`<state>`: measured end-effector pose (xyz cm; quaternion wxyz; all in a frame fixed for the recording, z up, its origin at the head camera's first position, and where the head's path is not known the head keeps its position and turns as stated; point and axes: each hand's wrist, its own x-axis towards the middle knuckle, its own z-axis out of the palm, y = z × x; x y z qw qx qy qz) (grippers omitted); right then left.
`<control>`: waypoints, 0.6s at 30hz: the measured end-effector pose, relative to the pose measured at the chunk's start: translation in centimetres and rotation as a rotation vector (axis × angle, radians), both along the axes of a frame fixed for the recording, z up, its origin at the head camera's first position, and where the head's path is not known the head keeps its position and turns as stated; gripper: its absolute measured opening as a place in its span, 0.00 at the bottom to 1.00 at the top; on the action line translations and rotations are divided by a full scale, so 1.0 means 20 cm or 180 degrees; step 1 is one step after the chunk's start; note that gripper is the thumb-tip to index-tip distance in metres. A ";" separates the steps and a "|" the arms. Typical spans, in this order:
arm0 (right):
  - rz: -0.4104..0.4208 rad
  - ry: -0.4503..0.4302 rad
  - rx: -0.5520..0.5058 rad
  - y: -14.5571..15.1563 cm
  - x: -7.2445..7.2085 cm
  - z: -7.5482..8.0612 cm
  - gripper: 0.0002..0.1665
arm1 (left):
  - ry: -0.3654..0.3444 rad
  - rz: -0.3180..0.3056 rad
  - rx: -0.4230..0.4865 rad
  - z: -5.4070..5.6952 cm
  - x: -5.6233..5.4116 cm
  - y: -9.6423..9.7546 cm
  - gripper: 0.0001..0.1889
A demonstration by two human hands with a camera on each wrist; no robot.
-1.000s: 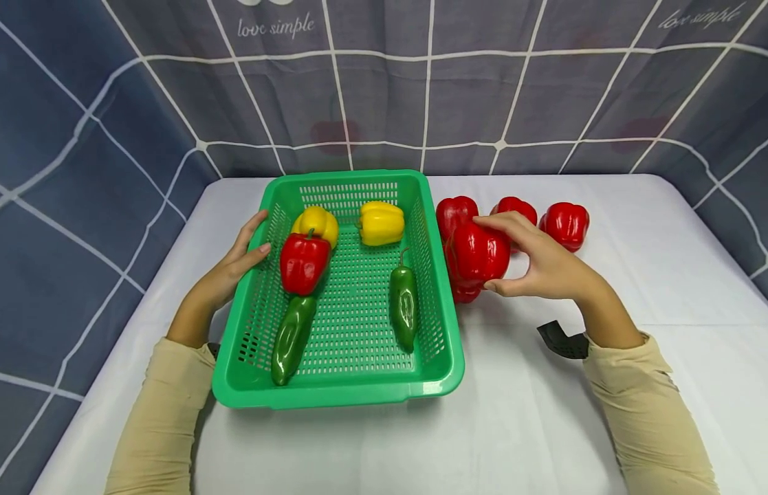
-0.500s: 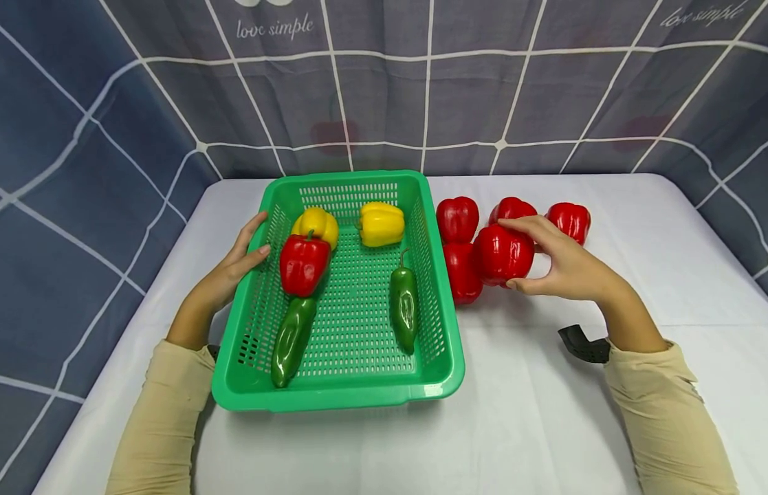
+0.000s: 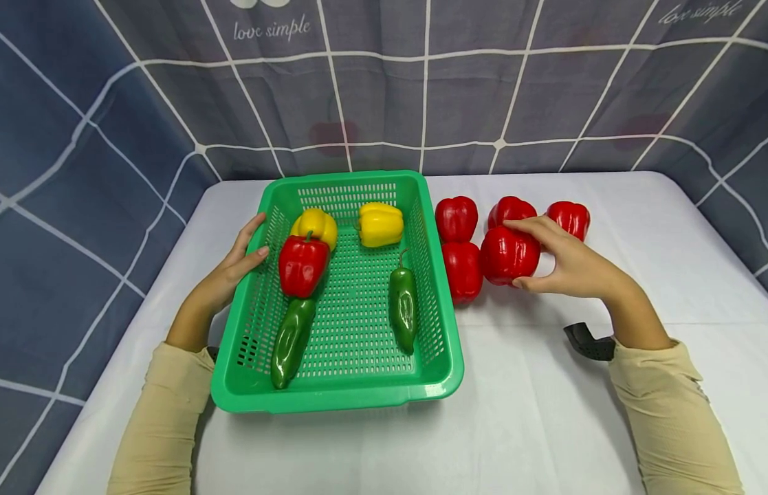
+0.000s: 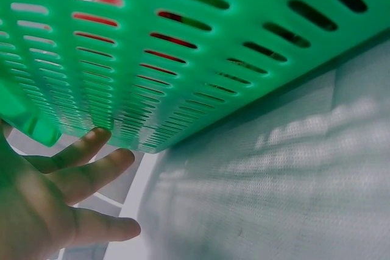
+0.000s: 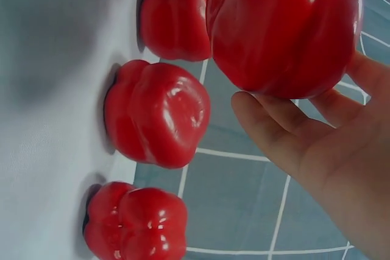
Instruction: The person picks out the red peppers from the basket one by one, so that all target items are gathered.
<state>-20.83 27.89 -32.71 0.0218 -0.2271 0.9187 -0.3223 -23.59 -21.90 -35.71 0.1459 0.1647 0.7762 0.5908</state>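
My right hand [image 3: 563,261] holds a red bell pepper [image 3: 510,256] between thumb and fingers, to the right of the basket. In the right wrist view this pepper [image 5: 286,28] fills the top, with some fingers visible beneath it. My left hand [image 3: 225,275] touches the left rim of a green plastic basket [image 3: 337,397]; in the left wrist view its fingers [image 4: 91,181] are spread and fairly straight by the slotted wall. Inside the basket lie a red bell pepper [image 3: 303,267], two yellow bell peppers [image 3: 381,225] [image 3: 315,225] and two long green peppers [image 3: 293,344] [image 3: 403,309].
Several more red bell peppers stand on the white tablecloth: two close to the basket's right side [image 3: 456,218] [image 3: 463,271], one behind my right hand [image 3: 511,208] and one farther right [image 3: 569,218]. A grey tile-patterned cloth [image 3: 384,103] rises behind the table.
My right hand has moved right with the red bell pepper, away from the basket, uncovering the pepper beside it. My left hand stays at the rim.
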 end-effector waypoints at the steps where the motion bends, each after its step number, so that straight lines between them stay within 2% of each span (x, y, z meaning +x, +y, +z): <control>1: -0.0003 -0.0010 0.0003 0.00 0.00 0.00 0.49 | 0.0005 -0.0002 -0.0001 0.00 0.00 0.00 0.32; 18: -0.0033 -0.0229 0.0263 0.03 -0.05 -0.07 0.49 | 0.0008 -0.0015 0.0019 -0.01 0.00 0.00 0.32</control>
